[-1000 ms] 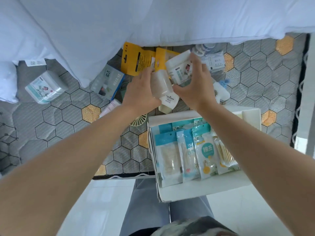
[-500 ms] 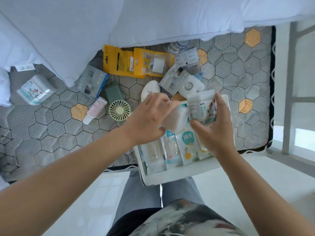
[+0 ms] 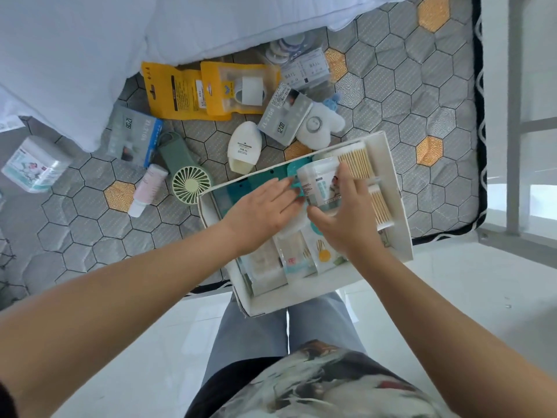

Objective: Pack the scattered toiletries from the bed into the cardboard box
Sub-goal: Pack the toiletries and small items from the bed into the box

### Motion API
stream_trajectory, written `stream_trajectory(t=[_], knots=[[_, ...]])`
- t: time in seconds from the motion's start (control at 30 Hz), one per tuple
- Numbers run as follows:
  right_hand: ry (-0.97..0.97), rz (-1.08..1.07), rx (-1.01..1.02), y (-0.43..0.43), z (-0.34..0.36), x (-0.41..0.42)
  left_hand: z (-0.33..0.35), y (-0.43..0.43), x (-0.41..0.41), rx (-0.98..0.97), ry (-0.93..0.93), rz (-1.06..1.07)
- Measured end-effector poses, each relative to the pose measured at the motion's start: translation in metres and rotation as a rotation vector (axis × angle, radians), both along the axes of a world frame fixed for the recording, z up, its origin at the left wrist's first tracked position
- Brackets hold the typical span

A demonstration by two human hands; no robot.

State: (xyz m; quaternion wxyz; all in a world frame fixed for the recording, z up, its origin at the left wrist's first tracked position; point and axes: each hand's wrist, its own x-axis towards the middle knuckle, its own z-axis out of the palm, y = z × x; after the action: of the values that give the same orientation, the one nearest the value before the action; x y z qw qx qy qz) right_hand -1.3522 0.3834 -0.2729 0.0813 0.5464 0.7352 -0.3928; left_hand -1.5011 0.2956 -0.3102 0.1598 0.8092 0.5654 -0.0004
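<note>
placing is the step in hand. your right hand (image 3: 346, 224) grips a small tub (image 3: 321, 185), thumb and fingers curled round it, low over the far half of the box (image 3: 301, 297). the box sits at the edge of the bed (image 3: 422, 101), in front of your legs. your left hand (image 3: 262, 215) lies flat with fingers straight and together, resting on the packets (image 3: 298, 257) inside. it holds nothing that shows, though what lies under the palm is hidden. whether the tub has met the contents cannot be told. swabs (image 3: 355, 159) fill the box's right side, just beside the tub.

judgement: the task is partly done. unpacked on the bed are a bottle (image 3: 244, 147) just beyond the far wall, a fan (image 3: 187, 173), a pink tube (image 3: 147, 190), two yellow packs (image 3: 180, 92), two grey cartons (image 3: 134, 137) and a second tub (image 3: 34, 164) well off to the left.

the next move calls for you to seat the tub between your left fingertips and the swabs, keep the packets pressed flat, and let go. then reach for the bottle, the nearest item.
</note>
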Motion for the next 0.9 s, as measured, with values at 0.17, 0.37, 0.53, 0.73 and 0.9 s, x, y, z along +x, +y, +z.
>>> stream_trajectory(t=[0.17,0.37,0.53,0.73,0.9], knots=[[0.031,-0.04,-0.053,-0.001,0.005,-0.002,-0.015,0.012,0.001,-0.183,0.129,0.051],[0.189,-0.138,-0.142,-0.001,0.004,-0.005,0.011,0.018,0.005,-0.537,-0.159,0.314],[0.325,-0.442,-0.503,-0.001,0.009,-0.014,0.03,0.009,0.018,-0.555,-0.632,0.708],[0.211,-0.334,-0.413,0.001,0.008,-0.016,0.02,0.01,0.029,-0.393,-0.626,0.862],[0.054,-0.042,-0.056,0.005,0.0,-0.013,0.006,0.014,0.042,-0.285,-0.378,0.871]])
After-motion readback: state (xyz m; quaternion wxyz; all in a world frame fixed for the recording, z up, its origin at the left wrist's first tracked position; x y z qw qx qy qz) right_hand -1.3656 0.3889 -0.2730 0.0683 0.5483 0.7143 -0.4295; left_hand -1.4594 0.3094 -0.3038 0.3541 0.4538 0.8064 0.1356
